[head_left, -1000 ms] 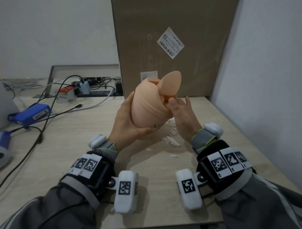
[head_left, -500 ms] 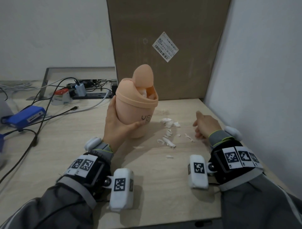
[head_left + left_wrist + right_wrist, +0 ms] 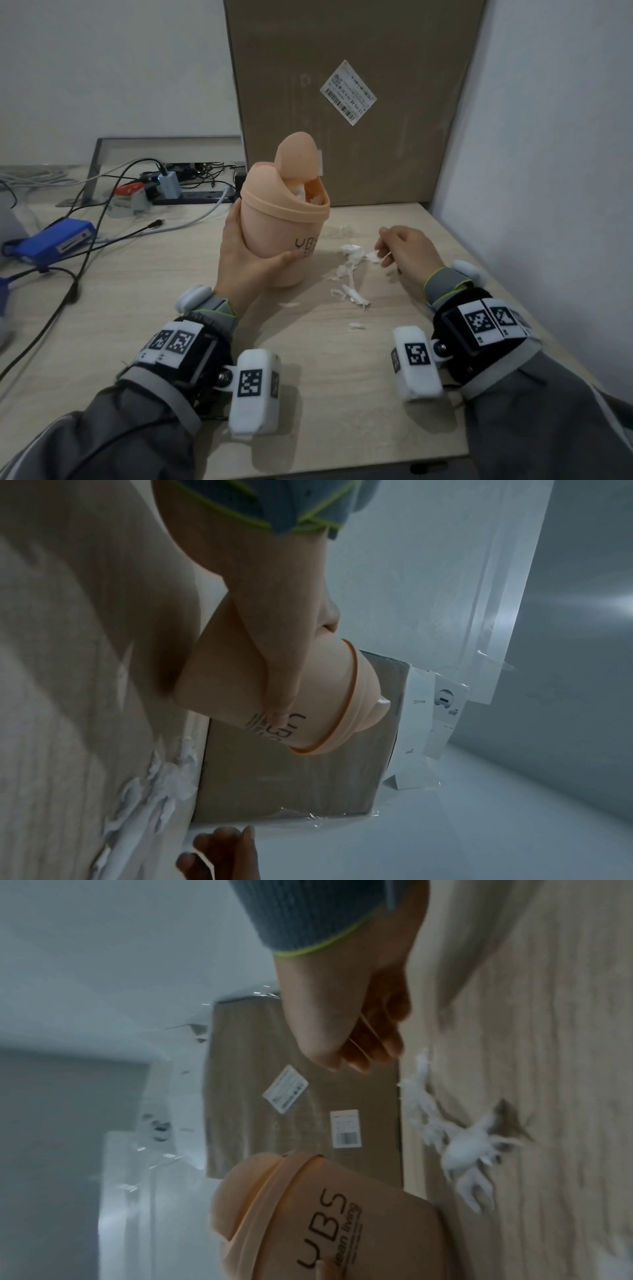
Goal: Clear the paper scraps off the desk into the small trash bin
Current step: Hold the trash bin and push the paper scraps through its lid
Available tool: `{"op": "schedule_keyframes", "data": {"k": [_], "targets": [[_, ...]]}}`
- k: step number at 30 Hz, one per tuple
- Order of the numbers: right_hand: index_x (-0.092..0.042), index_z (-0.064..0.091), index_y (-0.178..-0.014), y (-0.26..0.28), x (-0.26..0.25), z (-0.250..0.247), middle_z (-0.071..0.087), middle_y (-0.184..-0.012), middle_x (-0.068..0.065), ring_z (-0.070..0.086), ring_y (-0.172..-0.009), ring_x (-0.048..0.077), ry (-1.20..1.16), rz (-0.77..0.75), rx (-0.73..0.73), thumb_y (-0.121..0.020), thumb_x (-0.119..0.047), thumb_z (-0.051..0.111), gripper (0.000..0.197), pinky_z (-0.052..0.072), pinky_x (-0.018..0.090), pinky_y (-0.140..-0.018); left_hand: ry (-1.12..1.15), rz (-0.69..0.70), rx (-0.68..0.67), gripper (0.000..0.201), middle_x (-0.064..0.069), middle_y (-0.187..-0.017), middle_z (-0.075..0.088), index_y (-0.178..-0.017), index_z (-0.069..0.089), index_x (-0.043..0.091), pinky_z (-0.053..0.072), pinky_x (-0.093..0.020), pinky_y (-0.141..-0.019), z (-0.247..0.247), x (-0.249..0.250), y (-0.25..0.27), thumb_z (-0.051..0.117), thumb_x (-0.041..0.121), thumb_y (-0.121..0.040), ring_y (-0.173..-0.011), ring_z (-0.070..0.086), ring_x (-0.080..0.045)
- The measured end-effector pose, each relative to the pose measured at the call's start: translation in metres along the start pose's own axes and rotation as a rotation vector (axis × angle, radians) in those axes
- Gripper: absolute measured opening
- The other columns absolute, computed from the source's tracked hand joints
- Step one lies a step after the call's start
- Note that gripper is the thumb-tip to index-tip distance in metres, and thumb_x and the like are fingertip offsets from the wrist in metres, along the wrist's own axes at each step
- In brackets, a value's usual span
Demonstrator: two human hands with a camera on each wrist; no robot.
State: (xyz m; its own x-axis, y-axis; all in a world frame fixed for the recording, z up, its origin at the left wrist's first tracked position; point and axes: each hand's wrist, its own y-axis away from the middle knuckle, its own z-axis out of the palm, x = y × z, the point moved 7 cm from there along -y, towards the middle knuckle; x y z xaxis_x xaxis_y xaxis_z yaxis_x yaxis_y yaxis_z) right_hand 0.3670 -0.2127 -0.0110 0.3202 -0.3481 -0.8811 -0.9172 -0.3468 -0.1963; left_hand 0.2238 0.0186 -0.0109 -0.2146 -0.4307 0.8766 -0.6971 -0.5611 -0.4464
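From my head, my left hand (image 3: 246, 260) grips the small trash bin (image 3: 284, 222), already holding paper, near the desk's (image 3: 171, 325) far edge. At my left wrist, paper scraps (image 3: 143, 804) remain. My right hand (image 3: 352, 1031) curls loosely, apparently empty, beside them.

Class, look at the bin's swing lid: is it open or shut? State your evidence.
Open. The lid is swung up on end above the bin, leaving a gap at the rim where white paper scraps show inside.
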Motion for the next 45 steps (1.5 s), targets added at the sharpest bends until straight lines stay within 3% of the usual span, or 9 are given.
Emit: {"op": "schedule_keyframes", "data": {"k": [5,8,11,17,22,26,32,39,45], "targets": [[-0.022,0.048,-0.130,-0.024,0.017,0.026,0.048,-0.139,0.005,0.042,-0.128,0.025,0.412,-0.069,-0.170,-0.099,-0.044,0.026,0.045,0.030,0.039,-0.107,0.009,-0.009,-0.001,0.125,0.010,-0.143,0.041,-0.148,0.022,0.034,0.045,-0.044,-0.104,0.000,0.000,0.000,0.088,0.049,-0.044,-0.127,0.046,-0.011],[-0.031,0.030,-0.143,-0.025,0.021,0.048,0.029,-0.153,-0.006,0.025,-0.142,0.022,0.484,-0.037,-0.345,-0.093,-0.060,0.014,0.060,0.016,0.045,-0.116,0.018,-0.008,-0.007,0.124,0.010,-0.142,0.041,-0.148,0.022,0.035,0.045,-0.044,-0.104,0.001,0.000,0.000,0.089,0.048,-0.044,-0.127,0.046,-0.010],[-0.037,0.045,-0.133,-0.019,0.016,0.057,0.042,-0.146,-0.002,0.036,-0.135,0.026,0.478,0.012,-0.408,-0.083,-0.071,0.008,0.071,0.023,0.047,-0.112,0.011,-0.006,-0.009,0.122,0.010,-0.142,0.041,-0.147,0.022,0.036,0.045,-0.044,-0.104,0.001,-0.001,0.000,0.089,0.046,-0.045,-0.127,0.046,-0.010],[-0.016,0.073,-0.099,0.006,-0.007,0.050,0.067,-0.103,-0.003,0.059,-0.102,0.017,0.172,-0.048,-0.411,-0.100,-0.046,0.018,0.062,0.040,0.031,-0.092,-0.007,0.004,-0.015,0.122,0.010,-0.143,0.040,-0.148,0.020,0.038,0.045,-0.045,-0.104,0.001,0.001,0.001,0.088,0.048,-0.046,-0.128,0.045,-0.011],[-0.025,0.061,-0.118,0.019,-0.005,0.043,0.059,-0.126,-0.005,0.052,-0.111,0.011,0.215,-0.065,-0.442,-0.092,-0.060,0.029,0.054,0.037,0.028,-0.091,-0.008,0.011,-0.012,0.122,0.011,-0.143,0.039,-0.148,0.020,0.037,0.044,-0.045,-0.106,0.001,0.002,0.001,0.088,0.049,-0.046,-0.129,0.044,-0.011],[-0.028,0.036,-0.140,0.039,-0.004,0.050,0.039,-0.145,-0.004,0.038,-0.130,0.017,0.621,-0.204,-0.628,-0.077,-0.064,0.057,0.076,0.034,0.033,-0.105,-0.006,0.015,-0.016,0.123,0.010,-0.143,0.040,-0.147,0.021,0.037,0.043,-0.044,-0.106,0.001,0.003,0.002,0.088,0.049,-0.045,-0.129,0.044,-0.010],[-0.028,0.052,-0.130,0.040,-0.002,0.053,0.049,-0.135,-0.005,0.045,-0.123,0.016,0.678,-0.302,-0.646,-0.068,-0.054,0.074,0.071,0.038,0.030,-0.103,0.002,0.024,-0.031,0.124,0.012,-0.141,0.039,-0.149,0.019,0.035,0.043,-0.032,-0.103,0.003,0.004,0.003,0.087,0.048,-0.046,-0.126,0.044,-0.006],[-0.012,0.074,-0.101,0.030,-0.010,0.046,0.070,-0.108,0.005,0.063,-0.099,0.016,0.540,-0.353,-0.466,-0.076,-0.019,0.075,0.026,0.045,0.019,-0.085,-0.006,0.031,-0.037,0.126,0.013,-0.141,0.039,-0.149,0.019,0.035,0.043,-0.034,-0.104,0.003,0.005,0.002,0.088,0.050,-0.044,-0.126,0.044,-0.006],[-0.009,0.076,-0.093,0.023,-0.021,0.027,0.074,-0.093,0.006,0.063,-0.083,0.009,0.385,-0.376,-0.162,-0.077,-0.013,0.074,0.017,0.037,0.004,-0.070,-0.049,0.058,-0.045,0.126,0.011,-0.145,0.037,-0.150,0.019,0.031,0.041,-0.040,-0.108,0.004,0.007,0.001,0.087,0.051,-0.046,-0.130,0.041,-0.007]]}}
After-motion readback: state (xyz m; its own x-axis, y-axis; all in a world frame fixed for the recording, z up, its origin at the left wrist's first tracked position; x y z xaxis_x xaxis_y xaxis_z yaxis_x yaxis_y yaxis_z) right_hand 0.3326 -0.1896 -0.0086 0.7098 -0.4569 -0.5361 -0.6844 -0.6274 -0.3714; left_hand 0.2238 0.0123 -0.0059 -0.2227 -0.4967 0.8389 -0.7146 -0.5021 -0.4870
